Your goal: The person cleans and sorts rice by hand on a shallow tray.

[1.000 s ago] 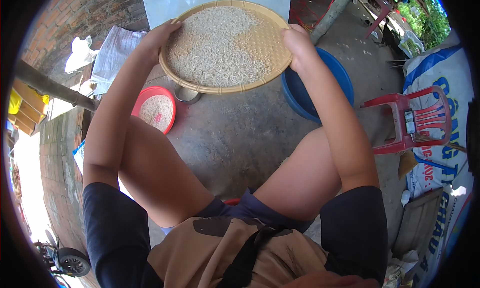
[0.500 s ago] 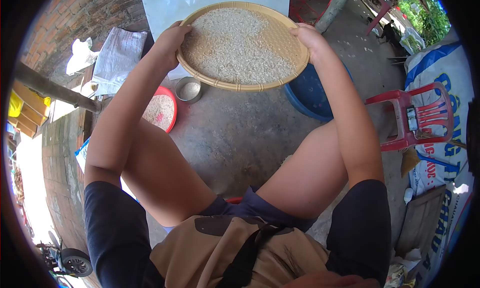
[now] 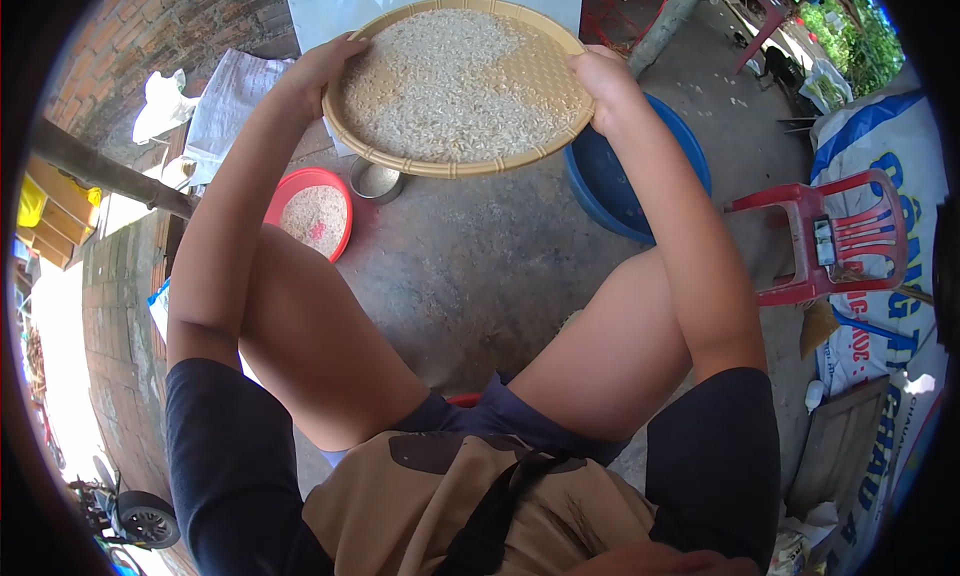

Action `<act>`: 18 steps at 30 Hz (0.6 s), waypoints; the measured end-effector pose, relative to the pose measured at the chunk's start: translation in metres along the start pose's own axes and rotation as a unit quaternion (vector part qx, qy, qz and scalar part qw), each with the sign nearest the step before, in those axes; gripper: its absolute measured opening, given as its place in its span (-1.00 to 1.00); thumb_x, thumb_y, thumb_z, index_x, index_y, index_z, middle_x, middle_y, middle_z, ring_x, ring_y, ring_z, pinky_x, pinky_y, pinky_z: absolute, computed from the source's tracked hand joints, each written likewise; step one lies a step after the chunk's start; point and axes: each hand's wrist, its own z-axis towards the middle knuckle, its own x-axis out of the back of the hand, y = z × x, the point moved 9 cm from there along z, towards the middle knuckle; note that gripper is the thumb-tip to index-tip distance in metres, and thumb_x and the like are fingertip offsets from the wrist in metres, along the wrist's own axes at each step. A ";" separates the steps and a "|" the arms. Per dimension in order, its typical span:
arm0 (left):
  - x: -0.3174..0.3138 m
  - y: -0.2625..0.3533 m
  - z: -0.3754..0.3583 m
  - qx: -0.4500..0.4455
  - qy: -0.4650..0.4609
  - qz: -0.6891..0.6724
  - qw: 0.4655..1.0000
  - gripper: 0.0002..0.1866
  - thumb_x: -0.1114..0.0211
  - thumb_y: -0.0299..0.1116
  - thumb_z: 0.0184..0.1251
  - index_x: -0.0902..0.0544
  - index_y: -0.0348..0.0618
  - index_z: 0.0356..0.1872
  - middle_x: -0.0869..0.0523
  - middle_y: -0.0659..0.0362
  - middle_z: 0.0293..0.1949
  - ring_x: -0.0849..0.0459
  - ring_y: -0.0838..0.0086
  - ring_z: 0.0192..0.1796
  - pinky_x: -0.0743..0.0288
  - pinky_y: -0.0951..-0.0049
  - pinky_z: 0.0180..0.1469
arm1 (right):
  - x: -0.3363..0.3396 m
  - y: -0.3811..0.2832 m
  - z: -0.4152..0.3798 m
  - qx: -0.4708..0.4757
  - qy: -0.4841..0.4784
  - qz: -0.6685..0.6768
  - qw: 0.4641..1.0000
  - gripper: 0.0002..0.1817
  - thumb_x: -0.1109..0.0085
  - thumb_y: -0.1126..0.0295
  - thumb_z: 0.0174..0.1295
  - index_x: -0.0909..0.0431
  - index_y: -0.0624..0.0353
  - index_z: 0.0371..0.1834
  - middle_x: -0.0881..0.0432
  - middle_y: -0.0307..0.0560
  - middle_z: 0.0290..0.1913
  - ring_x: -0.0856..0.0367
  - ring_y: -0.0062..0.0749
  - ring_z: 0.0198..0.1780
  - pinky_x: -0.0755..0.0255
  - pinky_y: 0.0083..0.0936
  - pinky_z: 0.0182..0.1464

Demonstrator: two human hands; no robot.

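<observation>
A round woven tray [image 3: 450, 166] is held up in front of me with both arms stretched out. Pale grains that look like rice [image 3: 450, 86] are spread over much of it, and the woven base shows at the right side. My left hand [image 3: 325, 73] grips the left rim, thumb over the edge. On the right rim, my right hand [image 3: 603, 84] is closed with its thumb on top. The fingers under the tray are hidden on both sides.
Below the tray's left side are a red basin [image 3: 345, 216] holding grain and a metal bowl [image 3: 378, 180]. A blue basin [image 3: 640, 176] sits under my right forearm. Further right are a red plastic chair [image 3: 812, 238] and printed sacks [image 3: 905, 266].
Both hands have moved the tray to the left and slightly up. More of the red basin and the blue basin shows.
</observation>
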 end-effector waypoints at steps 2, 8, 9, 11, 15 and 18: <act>-0.006 0.006 -0.007 0.010 -0.064 0.012 0.998 -0.65 0.07 -0.33 0.41 -0.30 -0.20 0.15 -0.58 0.06 -0.18 -0.67 0.40 -0.21 -0.66 0.38 -0.17 | -0.003 0.000 0.005 0.114 0.049 -0.009 0.992 -0.71 0.12 0.55 0.20 -0.41 0.38 -0.01 -0.56 0.12 -0.09 -0.59 -0.22 -0.11 -0.50 -0.31 -0.08; -0.009 0.000 -0.008 -0.016 -0.008 0.019 1.000 -0.63 0.06 -0.33 0.40 -0.29 -0.17 0.18 -0.58 0.04 -0.13 -0.67 0.39 -0.18 -0.64 0.36 -0.12 | 0.004 -0.010 -0.007 0.014 -0.021 -0.007 1.000 -0.70 0.12 0.55 0.19 -0.40 0.40 -0.01 -0.55 0.12 -0.09 -0.58 -0.22 -0.08 -0.48 -0.30 -0.06; -0.007 0.001 -0.007 -0.029 0.011 0.005 1.000 -0.62 0.06 -0.33 0.39 -0.29 -0.16 0.19 -0.58 0.03 -0.12 -0.67 0.39 -0.18 -0.64 0.35 -0.11 | 0.003 -0.011 -0.007 0.012 -0.026 -0.002 1.000 -0.70 0.12 0.55 0.20 -0.39 0.40 0.00 -0.55 0.12 -0.09 -0.58 -0.23 -0.09 -0.48 -0.30 -0.07; -0.004 0.005 -0.005 -0.029 -0.008 0.016 0.999 -0.61 0.06 -0.31 0.39 -0.28 -0.15 0.20 -0.58 0.06 -0.15 -0.67 0.42 -0.23 -0.66 0.38 -0.18 | -0.002 -0.009 -0.007 0.009 -0.033 0.001 0.999 -0.70 0.12 0.55 0.21 -0.39 0.40 0.01 -0.55 0.12 -0.08 -0.58 -0.23 -0.09 -0.49 -0.30 -0.08; -0.004 0.005 -0.012 -0.011 -0.030 0.043 0.999 -0.59 0.05 -0.30 0.39 -0.27 -0.15 0.22 -0.58 0.07 -0.15 -0.68 0.45 -0.29 -0.67 0.43 -0.25 | -0.004 -0.015 -0.018 0.094 0.043 -0.050 0.993 -0.70 0.12 0.54 0.24 -0.36 0.40 0.04 -0.55 0.10 -0.08 -0.59 -0.26 -0.10 -0.51 -0.34 -0.10; -0.009 -0.001 -0.011 -0.016 -0.016 0.044 0.999 -0.58 0.05 -0.31 0.39 -0.27 -0.15 0.23 -0.58 0.06 -0.12 -0.68 0.43 -0.28 -0.66 0.42 -0.23 | 0.007 -0.015 -0.006 0.060 0.019 -0.045 0.997 -0.70 0.11 0.53 0.26 -0.37 0.38 0.05 -0.55 0.09 -0.08 -0.59 -0.27 -0.10 -0.50 -0.36 -0.10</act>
